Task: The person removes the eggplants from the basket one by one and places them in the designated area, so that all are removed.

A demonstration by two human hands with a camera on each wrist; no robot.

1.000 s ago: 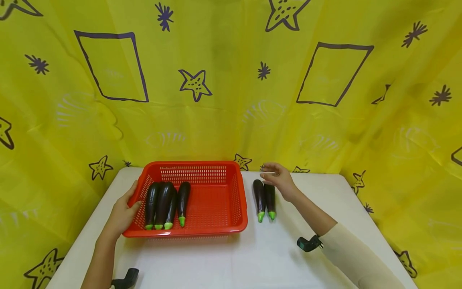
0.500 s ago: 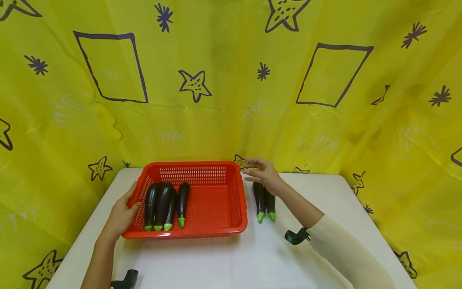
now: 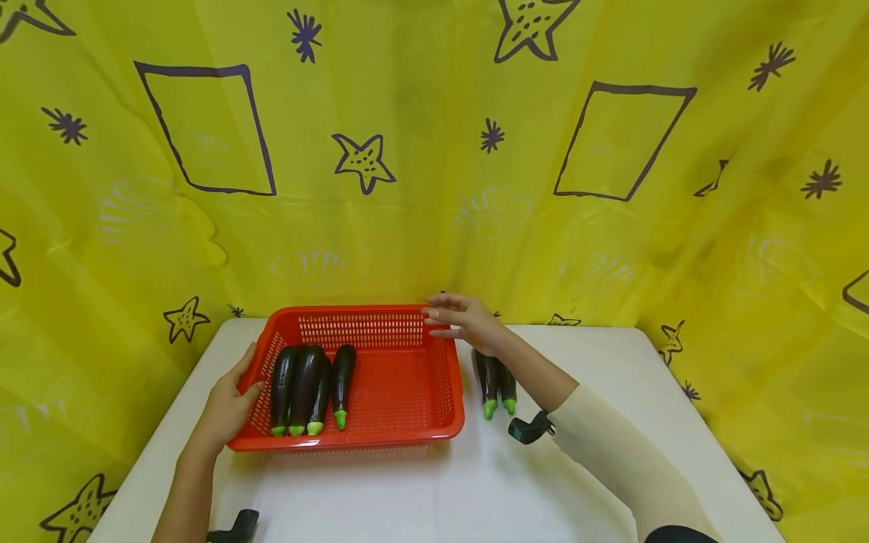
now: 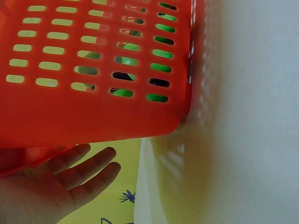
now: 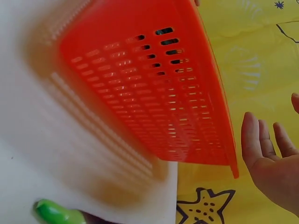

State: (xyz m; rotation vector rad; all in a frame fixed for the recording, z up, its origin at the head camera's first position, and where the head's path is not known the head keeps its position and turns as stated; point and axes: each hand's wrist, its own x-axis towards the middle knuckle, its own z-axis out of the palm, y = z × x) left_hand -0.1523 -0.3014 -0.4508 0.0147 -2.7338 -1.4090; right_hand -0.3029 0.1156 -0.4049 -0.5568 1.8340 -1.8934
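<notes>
Red basket [image 3: 397, 392], left of centre in the lower half of the frame, standing on the white table [image 3: 380, 505]. Looks like thin moulded plastic: probably light and fairly stiff, perhaps giving a little along the slotted walls. Best taken by the rim at the middle of both short sides; likely heavier toward the left of the frame, with the load bunched there.

Left hand [image 3: 227, 407], lower left of the frame: holding the basket by its left rim, with thumb over the edge and other fingers along the outside. Right hand [image 3: 468, 324], just right of centre: empty, with fingers extended and slightly spread, near the basket's far right corner; apart from the rim in the right wrist view.

Four eggplants [image 3: 307, 385] inside, in the left half of the basket: three close together, one slightly apart. Two more eggplants [image 3: 486, 381] on the table, right of the basket, side by side. Glossy, so probably slippery; seemingly firm; impossible to tell whether real or imitation. Best gripped round the middle of the body rather than by the small green ends [image 3: 341, 419], all pointing toward the bottom of the frame.

Beyond, filling the upper frame and both sides: yellow curtain [image 3: 407, 249], printed with dark stars and four-sided outlines. Below it, flat and pale, the tabletop. At lower right, cream sleeve [image 3: 611, 445].
</notes>
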